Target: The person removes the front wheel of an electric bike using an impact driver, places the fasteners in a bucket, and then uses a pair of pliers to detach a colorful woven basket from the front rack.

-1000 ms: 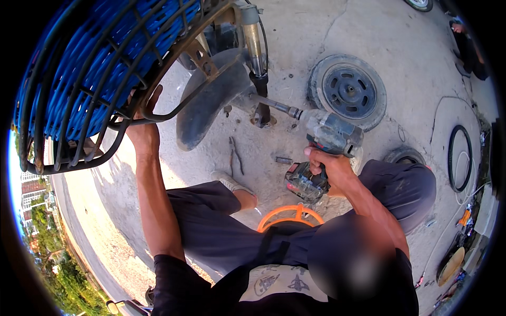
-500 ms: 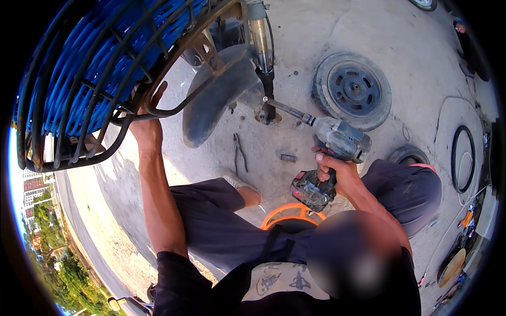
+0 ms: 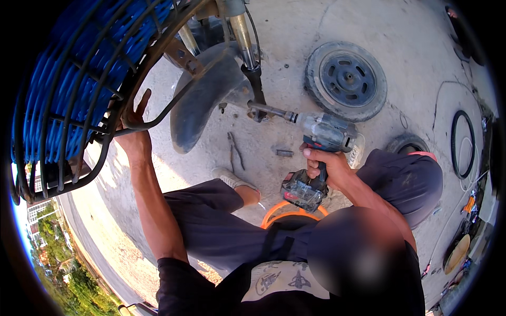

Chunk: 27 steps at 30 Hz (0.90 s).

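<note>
My right hand (image 3: 331,167) is wrapped round the handle of a cordless impact wrench (image 3: 328,131) with a clear-cased battery at its base. Its long socket (image 3: 274,110) reaches left to the lower end of a fork leg (image 3: 253,81); whether it sits on a fastener there I cannot tell. My left hand (image 3: 133,138) grips the lower frame of a black wire basket (image 3: 110,142), one finger sticking up beside the bar and the others partly hidden. Blue cord-like strands (image 3: 68,100) fill the basket. A dark mudguard (image 3: 203,100) hangs beside the fork leg.
A removed wheel with tyre (image 3: 345,81) lies on the concrete beyond the wrench. Pliers (image 3: 235,151) and a small metal cylinder (image 3: 283,153) rest near my foot. An orange ring-shaped object (image 3: 274,211) is below the battery. Another tyre (image 3: 407,143) and a thin black hoop (image 3: 463,145) lie right.
The basket has swung left and nearer, with my left hand on it. The fork leg and impact wrench sit slightly further left; the view has shifted a little too.
</note>
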Each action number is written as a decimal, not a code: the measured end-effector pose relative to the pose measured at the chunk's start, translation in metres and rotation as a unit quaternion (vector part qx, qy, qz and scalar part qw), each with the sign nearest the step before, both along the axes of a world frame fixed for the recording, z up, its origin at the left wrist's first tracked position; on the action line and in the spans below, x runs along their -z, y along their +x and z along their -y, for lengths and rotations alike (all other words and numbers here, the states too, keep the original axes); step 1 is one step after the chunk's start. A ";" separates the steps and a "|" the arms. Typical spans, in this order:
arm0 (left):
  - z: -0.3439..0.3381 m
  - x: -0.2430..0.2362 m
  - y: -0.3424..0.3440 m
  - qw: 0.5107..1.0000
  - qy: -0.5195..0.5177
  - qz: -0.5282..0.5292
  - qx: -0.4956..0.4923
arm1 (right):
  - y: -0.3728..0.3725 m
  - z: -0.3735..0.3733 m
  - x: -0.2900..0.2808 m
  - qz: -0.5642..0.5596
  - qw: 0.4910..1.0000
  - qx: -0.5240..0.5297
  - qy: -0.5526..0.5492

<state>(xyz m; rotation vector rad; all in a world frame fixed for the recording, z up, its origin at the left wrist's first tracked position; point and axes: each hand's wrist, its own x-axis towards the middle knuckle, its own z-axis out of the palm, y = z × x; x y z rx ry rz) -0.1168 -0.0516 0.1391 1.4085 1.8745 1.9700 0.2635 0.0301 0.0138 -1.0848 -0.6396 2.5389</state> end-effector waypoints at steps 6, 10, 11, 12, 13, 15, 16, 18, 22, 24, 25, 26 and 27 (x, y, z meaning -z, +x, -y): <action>0.000 0.002 0.000 1.000 -0.012 -0.020 -0.012 | -0.003 0.005 0.005 -0.028 0.999 -0.001 -0.039; 0.000 0.000 -0.001 1.000 -0.021 -0.021 -0.009 | -0.005 0.009 0.007 -0.053 0.991 0.002 -0.123; -0.002 0.000 0.002 1.000 -0.022 -0.014 -0.005 | -0.004 0.009 0.008 -0.061 0.988 0.002 -0.143; -0.003 -0.001 0.004 1.000 -0.022 -0.006 0.000 | -0.004 0.010 0.007 -0.059 0.988 0.002 -0.144; -0.001 0.000 0.004 1.000 -0.023 -0.005 -0.003 | -0.006 0.010 0.008 -0.055 0.989 0.003 -0.139; 0.003 0.002 0.002 1.000 -0.015 -0.017 -0.005 | -0.010 0.012 0.010 -0.049 0.990 0.000 -0.135; 0.003 0.002 0.001 1.000 -0.015 -0.015 -0.006 | -0.009 0.012 0.011 -0.042 0.991 0.009 -0.123; 0.004 0.003 -0.002 1.000 -0.024 -0.006 0.004 | -0.009 0.012 0.011 -0.034 0.993 0.017 -0.110; 0.003 0.002 0.000 1.000 -0.020 0.006 -0.008 | -0.013 0.010 0.007 -0.015 0.997 0.007 -0.071; 0.001 0.001 0.001 0.999 0.000 0.030 0.012 | -0.013 0.009 0.007 -0.016 0.997 0.013 -0.078; 0.002 0.001 0.000 1.000 0.001 0.029 0.012 | -0.014 0.008 0.008 -0.014 0.998 0.004 -0.062; 0.002 0.002 -0.001 0.999 0.005 0.038 0.019 | -0.015 0.008 0.009 -0.012 0.999 -0.004 -0.047; 0.003 0.002 -0.002 0.998 0.010 0.048 0.026 | -0.015 0.009 0.010 -0.013 0.999 -0.005 -0.046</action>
